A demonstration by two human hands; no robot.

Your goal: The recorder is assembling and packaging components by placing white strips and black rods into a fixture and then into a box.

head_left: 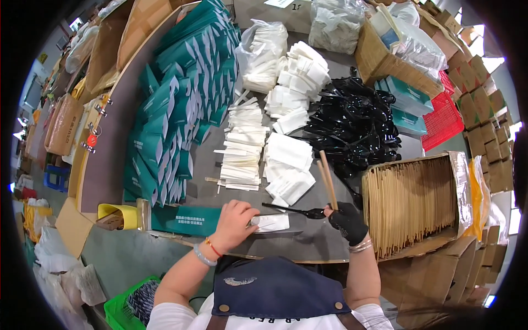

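Note:
My left hand [237, 224] is bare, with its fingers curled down on the end of a green paper sleeve [184, 219] lying along the near table edge. A white paper packet [273, 222] sticks out from under that hand to the right. In a black fingerless glove, my right hand [346, 221] grips a pair of wooden chopsticks [327, 181], which point up and away. A glossy black spoon [297, 210] lies between the hands, its bowl end at my right thumb; whether the thumb pinches it I cannot tell.
Green sleeves [170, 121] are heaped at left. White packets [289, 159], narrow white strips [242, 146] and black spoons [352, 118] pile up mid-table. On the right stands a carton of chopsticks [410, 206], with a red basket [445, 121] behind. A yellow container [124, 215] sits near left.

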